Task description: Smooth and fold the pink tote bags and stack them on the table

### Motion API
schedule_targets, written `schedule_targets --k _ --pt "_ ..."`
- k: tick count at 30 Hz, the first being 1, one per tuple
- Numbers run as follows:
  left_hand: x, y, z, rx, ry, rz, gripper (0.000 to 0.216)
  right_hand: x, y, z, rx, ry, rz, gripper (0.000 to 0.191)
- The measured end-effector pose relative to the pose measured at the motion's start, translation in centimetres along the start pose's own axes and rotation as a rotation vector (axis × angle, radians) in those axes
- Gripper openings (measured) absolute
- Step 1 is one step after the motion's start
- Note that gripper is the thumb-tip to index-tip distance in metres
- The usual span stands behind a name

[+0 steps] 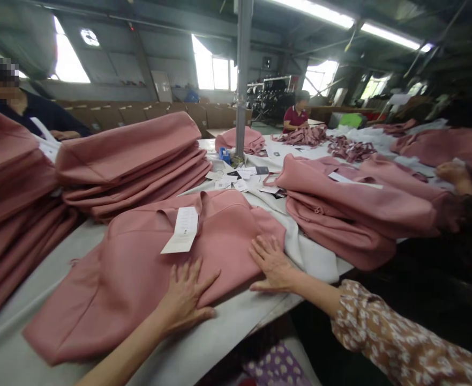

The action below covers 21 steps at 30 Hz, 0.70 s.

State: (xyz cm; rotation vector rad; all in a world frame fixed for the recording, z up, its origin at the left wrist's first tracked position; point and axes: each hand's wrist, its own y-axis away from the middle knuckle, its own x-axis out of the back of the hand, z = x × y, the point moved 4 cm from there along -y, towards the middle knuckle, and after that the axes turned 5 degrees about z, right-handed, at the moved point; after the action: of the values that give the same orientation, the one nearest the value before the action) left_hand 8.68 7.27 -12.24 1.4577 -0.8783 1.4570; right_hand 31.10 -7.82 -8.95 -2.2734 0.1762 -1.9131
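A pink leather-like bag (139, 268) lies flat on the cloth-covered table (219, 338) right before me. Its handle stands up at the far side, and a white paper tag (183, 228) rests on top by it. My left hand (187, 295) lies on the bag's near edge with the fingers spread, the thumb reaching over the white cloth. Farther right, my right hand (271, 264) presses flat on the bag's right end, fingers apart. Neither hand grips anything.
Stacks of folded pink bags (131, 161) stand at the left, with another pile (352, 203) at the right. Loose tags (239, 177) lie near a metal post (242, 80). A person (296, 115) sits across the table; another's hand (456, 174) shows at right, and someone stands at far left.
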Motion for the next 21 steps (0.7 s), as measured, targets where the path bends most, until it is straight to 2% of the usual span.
schedule_targets --k 4,6,8,10,14,17,19,21 --pt "-0.8 0.0 -0.8 -0.055 0.012 0.037 0.091 2.2 -3.6 -5.5 0.113 -0.002 0.166 0.071" --pt "-1.1 -0.1 -1.1 -0.082 0.012 0.052 0.090 3.0 -6.0 -6.4 0.160 0.039 0.227 0.066" --pt "-1.2 -0.2 -1.3 -0.087 0.024 0.054 0.092 3.1 -7.5 -5.5 0.153 0.098 0.236 0.066" --pt "-0.8 -0.1 -1.2 -0.076 0.053 0.046 0.093 2.2 -7.7 -3.2 0.099 0.154 0.184 0.065" --pt "1.4 0.5 -0.1 -0.068 0.160 0.029 0.092 -1.6 -6.0 1.7 -0.028 0.279 0.065 0.050" --pt "2.6 0.9 0.3 -0.075 0.222 0.067 0.086 -4.2 -5.6 3.7 0.018 0.319 0.186 0.052" --pt "3.1 1.3 0.3 -0.075 0.214 0.151 0.080 -5.5 -5.6 4.5 0.062 0.292 0.281 0.054" --pt "3.6 2.0 0.3 -0.083 0.188 0.242 0.071 -6.5 -5.4 5.1 0.073 0.247 0.318 0.057"
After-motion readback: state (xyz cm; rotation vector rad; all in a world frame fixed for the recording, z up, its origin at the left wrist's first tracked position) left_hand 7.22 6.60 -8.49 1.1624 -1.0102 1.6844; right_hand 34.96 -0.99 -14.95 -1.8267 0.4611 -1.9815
